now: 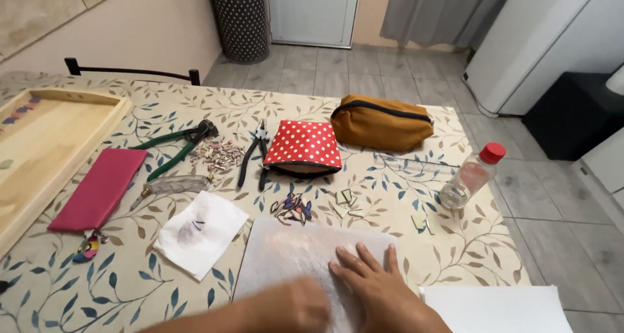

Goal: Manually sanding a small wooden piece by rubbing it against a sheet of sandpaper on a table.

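My right hand (pixel 377 284) lies flat, fingers spread, pinning the textured sheet (pixel 292 258) just below the polka-dot pouch (pixel 302 147); left hand (pixel 296 307) blurred on it, grip unclear. Sheet looks uncut, tools untouched.

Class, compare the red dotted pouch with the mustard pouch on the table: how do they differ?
The dotted pouch is red with white spots; the mustard pouch is plain. The dotted pouch lies nearer the hands, beside the pliers; the mustard pouch sits farther back, with a dark zip along its top. Both are fabric.
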